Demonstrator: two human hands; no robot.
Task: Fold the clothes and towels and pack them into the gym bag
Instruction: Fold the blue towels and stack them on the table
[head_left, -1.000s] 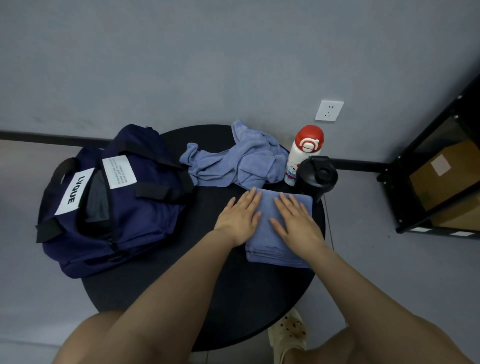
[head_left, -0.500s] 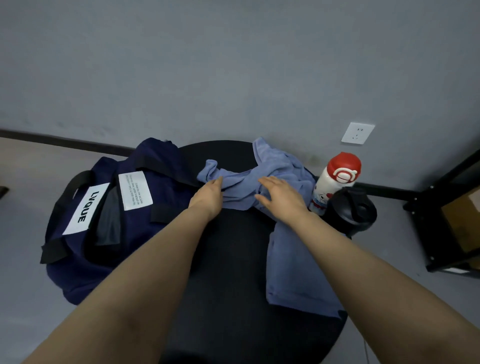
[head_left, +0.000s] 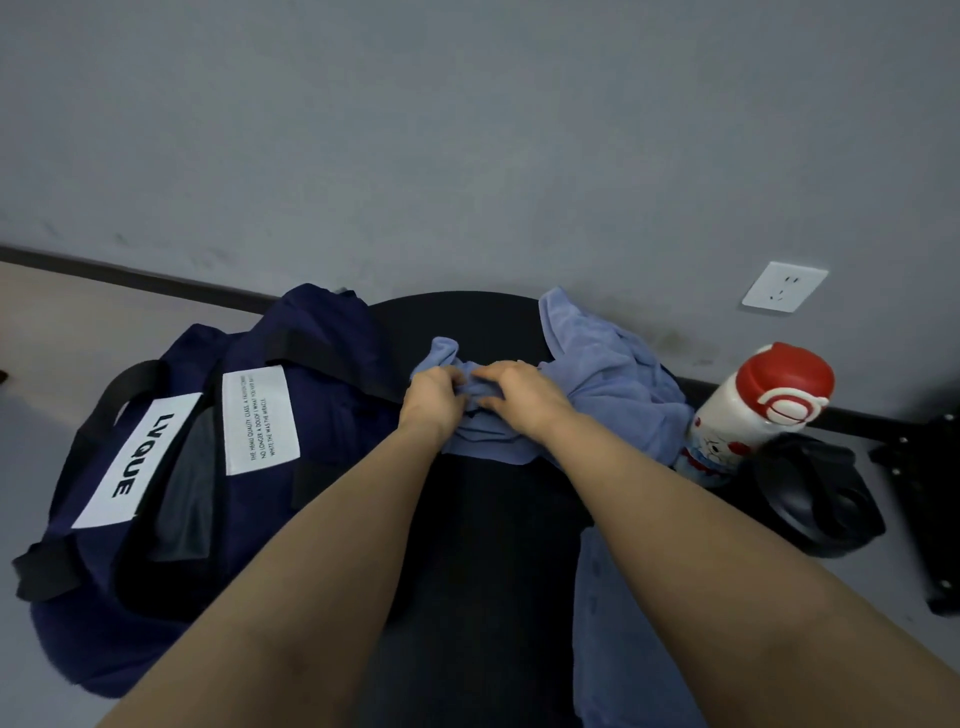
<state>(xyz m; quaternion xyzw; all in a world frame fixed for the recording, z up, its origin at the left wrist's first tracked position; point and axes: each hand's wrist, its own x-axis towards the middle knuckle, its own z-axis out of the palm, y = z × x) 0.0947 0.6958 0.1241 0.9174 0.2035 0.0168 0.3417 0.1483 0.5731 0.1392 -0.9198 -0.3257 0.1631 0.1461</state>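
A crumpled light-blue towel (head_left: 613, 384) lies at the back of the round black table (head_left: 488, 545). My left hand (head_left: 434, 397) and my right hand (head_left: 519, 392) are side by side on its left part, and both grip bunched cloth with curled fingers. A folded blue towel (head_left: 618, 639) lies on the table's right side, partly hidden under my right forearm. The navy gym bag (head_left: 208, 467) with white labels sits at the left of the table, its top open.
A white bottle with a red cap (head_left: 753, 410) and a black lidded cup (head_left: 815, 499) stand at the table's right edge. A grey wall with a socket (head_left: 784, 287) is behind. A black shelf frame (head_left: 930, 519) is at far right.
Both hands left the folded towel, reached to the crumpled towel at the back, and now clutch its left part. The view has moved closer and to the left.
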